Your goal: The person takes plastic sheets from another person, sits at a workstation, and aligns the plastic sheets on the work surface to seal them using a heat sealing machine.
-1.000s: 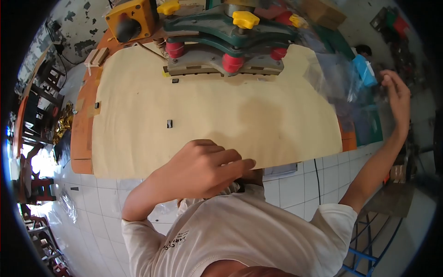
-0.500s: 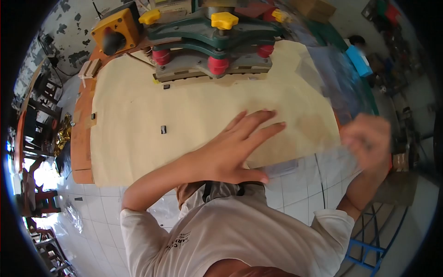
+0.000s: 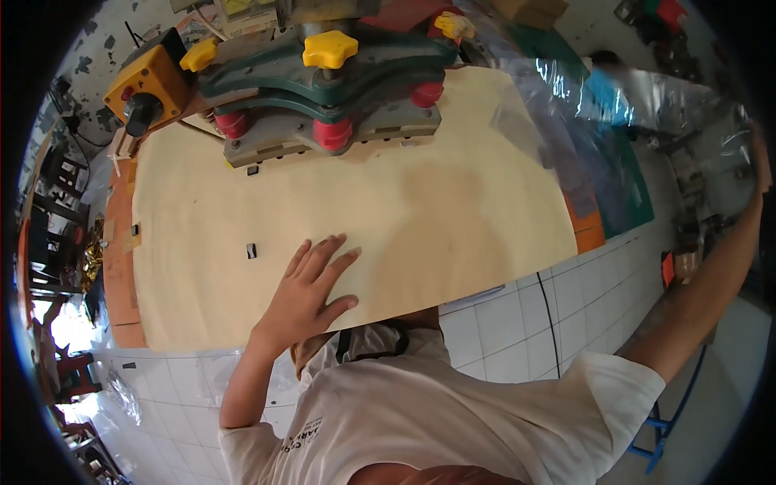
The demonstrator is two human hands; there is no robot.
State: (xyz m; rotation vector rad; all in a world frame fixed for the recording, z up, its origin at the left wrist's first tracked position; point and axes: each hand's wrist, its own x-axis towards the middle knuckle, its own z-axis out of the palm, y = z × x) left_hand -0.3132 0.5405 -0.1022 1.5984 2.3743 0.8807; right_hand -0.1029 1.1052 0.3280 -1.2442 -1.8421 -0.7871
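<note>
Plastic film (image 3: 664,99): clear and shiny, hanging in the air from the right-hand end of the bench out to the right edge of view.
Handling of the film: probably very light, limp and slippery, quick to crease or cling; best held by an edge or corner, pinched between thumb and fingers, with tension kept gentle.
Right grip (image 3: 761,162): arm stretched far out, hand apparently closed on the film's outer end; dim picture edge, so finger placement cannot be told.
Film at the bench: more clear layers (image 3: 594,182) overlap the tan sheet's right edge and the green mat (image 3: 637,198).
Tan sheet (image 3: 323,202): broad, smooth, covering most of the bench (image 3: 121,291), whose orange edge shows at both ends.
Left grip (image 3: 305,299): relaxed, fingers spread, grasping nothing, over the near edge of the tan sheet; whether the palm touches it cannot be told.
Small black pieces: one (image 3: 251,250) near the left fingers, one (image 3: 253,170) just before the press, one (image 3: 135,230) by the sheet's left edge.
Press head (image 3: 380,77): dark green frame with yellow star knobs (image 3: 330,50) and red knobs (image 3: 333,133), above the sheet's far side.
Control box (image 3: 149,85): orange, black knob, left of the press.
Floor (image 3: 517,331): white tiles, crossed by a black cable (image 3: 548,315).
</note>
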